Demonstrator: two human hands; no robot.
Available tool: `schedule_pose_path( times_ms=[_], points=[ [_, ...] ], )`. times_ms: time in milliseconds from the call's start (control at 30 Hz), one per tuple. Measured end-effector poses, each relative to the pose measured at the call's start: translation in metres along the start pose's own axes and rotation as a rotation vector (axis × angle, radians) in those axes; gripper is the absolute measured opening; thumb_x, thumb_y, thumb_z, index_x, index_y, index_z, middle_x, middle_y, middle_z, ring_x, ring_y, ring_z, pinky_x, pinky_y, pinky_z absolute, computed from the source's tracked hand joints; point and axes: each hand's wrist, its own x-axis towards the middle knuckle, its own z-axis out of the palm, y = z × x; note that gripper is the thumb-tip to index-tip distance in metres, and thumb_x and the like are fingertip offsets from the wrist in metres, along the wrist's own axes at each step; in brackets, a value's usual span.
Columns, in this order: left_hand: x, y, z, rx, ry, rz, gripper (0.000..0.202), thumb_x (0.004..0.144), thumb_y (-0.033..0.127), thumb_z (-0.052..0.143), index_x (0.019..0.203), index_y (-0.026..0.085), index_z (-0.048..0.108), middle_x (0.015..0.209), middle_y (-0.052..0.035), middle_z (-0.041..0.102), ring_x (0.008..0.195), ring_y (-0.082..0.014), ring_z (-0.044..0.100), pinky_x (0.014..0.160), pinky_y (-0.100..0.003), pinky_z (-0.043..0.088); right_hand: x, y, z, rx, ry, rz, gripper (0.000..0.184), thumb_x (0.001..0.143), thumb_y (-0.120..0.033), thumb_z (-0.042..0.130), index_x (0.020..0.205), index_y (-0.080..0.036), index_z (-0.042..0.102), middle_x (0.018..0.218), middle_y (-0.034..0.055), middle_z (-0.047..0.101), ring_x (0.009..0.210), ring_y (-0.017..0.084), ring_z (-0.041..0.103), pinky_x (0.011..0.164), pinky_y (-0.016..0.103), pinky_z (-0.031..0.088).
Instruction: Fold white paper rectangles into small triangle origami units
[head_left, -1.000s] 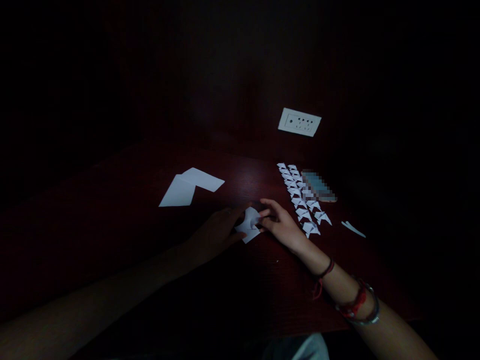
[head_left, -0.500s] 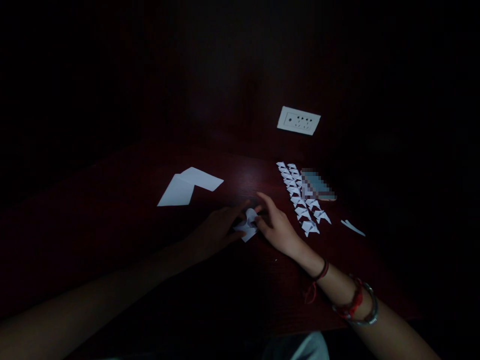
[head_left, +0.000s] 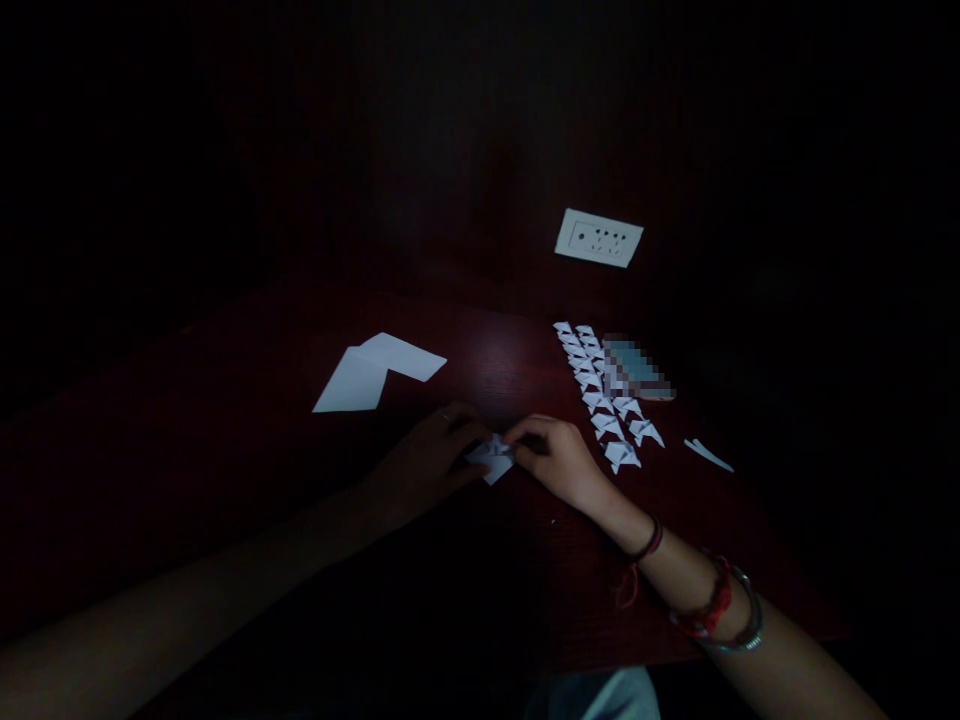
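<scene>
Two white sheets (head_left: 349, 382) lay overlapping, perhaps for easy reach. The left hand (head_left: 431, 452), thumb and fingers slightly apart, held the folded paper (head_left: 491, 470) down on the table (head_left: 501, 375), seemingly to steady it. The right hand (head_left: 559, 458) pinched its right edge, fingertips nearly together. Beyond, small folded pieces (head_left: 606, 426) formed two rows, probably for order, near thin strips (head_left: 711, 456).

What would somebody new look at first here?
Probably the small, folded white paper shapes in rows on the dark red table, to the right. Next, the rectangular white socket plate on the dark wall behind. Then the creased white paper between the left fingers and right fingers.
</scene>
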Motion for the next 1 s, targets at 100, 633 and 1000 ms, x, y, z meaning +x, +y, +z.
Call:
schedule_pose_path(
  times_ms=[100,633,1000],
  points=[
    [-0.001,0.002,-0.001,0.019,-0.025,0.027,0.022,0.078,0.026,0.054,0.099,0.019,0.051,0.104,-0.0044,0.047,0.093,-0.0180,0.047,0.079,-0.031,0.039,0.000,0.001,-0.001,-0.038,-0.010,0.010,0.018,0.067,-0.005,0.050,0.073,-0.016,0.062,0.079,0.0026,0.061,0.074,0.012,0.055,0.068,0.024,0.042],
    [0.008,0.012,-0.013,-0.291,-0.013,-0.269,0.010,0.077,0.025,0.051,0.084,0.018,0.050,0.080,0.0024,0.056,0.072,-0.0121,0.053,0.063,-0.023,0.040,0.006,0.006,0.008,0.300,-0.019,0.093,0.021,0.065,-0.010,0.055,0.086,-0.016,0.057,0.070,-0.0004,0.057,0.063,0.009,0.052,0.058,0.022,0.042],
    [0.009,0.027,-0.023,-0.180,0.134,-0.163,0.005,0.078,0.018,0.050,0.083,0.019,0.052,0.084,0.0016,0.057,0.078,-0.0120,0.054,0.073,-0.026,0.041,0.001,-0.017,-0.002,0.189,0.136,-0.094,0.019,0.074,-0.016,0.052,0.092,-0.020,0.053,0.079,0.0006,0.060,0.072,0.011,0.056,0.067,0.026,0.044]
  ],
)
